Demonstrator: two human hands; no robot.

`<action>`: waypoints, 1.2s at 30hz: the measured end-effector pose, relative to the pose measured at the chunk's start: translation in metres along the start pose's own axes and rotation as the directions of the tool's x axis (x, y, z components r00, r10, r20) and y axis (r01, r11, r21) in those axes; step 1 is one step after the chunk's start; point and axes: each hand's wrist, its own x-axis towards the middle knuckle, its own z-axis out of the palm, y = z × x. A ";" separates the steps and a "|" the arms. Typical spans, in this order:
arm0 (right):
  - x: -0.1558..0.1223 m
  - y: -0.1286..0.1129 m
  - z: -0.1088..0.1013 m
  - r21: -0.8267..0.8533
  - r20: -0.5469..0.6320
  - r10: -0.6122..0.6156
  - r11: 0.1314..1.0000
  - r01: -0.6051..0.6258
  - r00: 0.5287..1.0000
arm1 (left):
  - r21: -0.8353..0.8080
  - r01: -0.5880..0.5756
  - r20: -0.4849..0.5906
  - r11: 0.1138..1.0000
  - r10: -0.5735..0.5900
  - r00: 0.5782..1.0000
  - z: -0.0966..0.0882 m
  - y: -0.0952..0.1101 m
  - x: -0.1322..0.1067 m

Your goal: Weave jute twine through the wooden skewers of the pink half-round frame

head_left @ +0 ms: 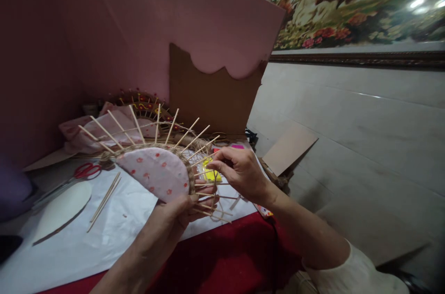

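My left hand (174,220) grips the lower edge of an oval basket base (155,171) covered in pink cloth with red flowers, holding it tilted up above the table. Thin wooden sticks (181,134) fan out from its rim, and a woven band of cane runs round the edge. My right hand (239,171) is at the right side of the rim, its fingers pinched on a thin cane strand (212,187) between the sticks.
Red-handled scissors (85,170), loose sticks (104,199) and a white oval cut-out (60,208) lie on white paper (114,233) over a red cloth (236,252). A finished decorated piece (142,104), pink fabric, brown cardboard (212,99) and a pink board stand behind. A yellow object (212,174) lies near my right hand.
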 end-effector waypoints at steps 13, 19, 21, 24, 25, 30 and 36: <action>0.009 0.014 -0.013 0.069 0.044 -0.048 0.997 0.045 0.998 | 0.018 -0.005 -0.020 1.000 0.006 1.000 0.000 0.001 0.002; 0.017 0.037 -0.029 0.277 0.185 -0.018 0.960 -0.034 0.983 | -0.036 0.003 -0.016 0.999 -0.004 1.000 -0.005 -0.003 0.007; 0.019 0.042 -0.032 0.301 0.203 -0.018 0.953 -0.045 0.979 | -0.056 -0.003 -0.005 0.998 0.002 1.000 -0.007 -0.005 0.009; 0.019 0.048 -0.029 0.309 0.187 -0.019 0.950 -0.040 0.982 | -0.062 0.007 0.009 0.998 -0.006 1.000 -0.009 -0.007 0.011; 0.019 0.050 -0.025 0.346 0.177 -0.009 0.937 -0.054 0.984 | -0.061 0.017 0.009 0.998 -0.016 1.000 -0.009 -0.007 0.012; 0.012 0.063 0.001 0.684 0.135 0.122 0.706 -0.182 0.983 | -0.090 0.053 0.032 0.995 -0.051 0.998 -0.009 -0.004 0.009; 0.005 0.067 0.013 0.778 0.163 0.203 0.575 -0.252 0.966 | -0.136 0.105 0.022 0.985 -0.103 0.994 -0.003 0.002 0.001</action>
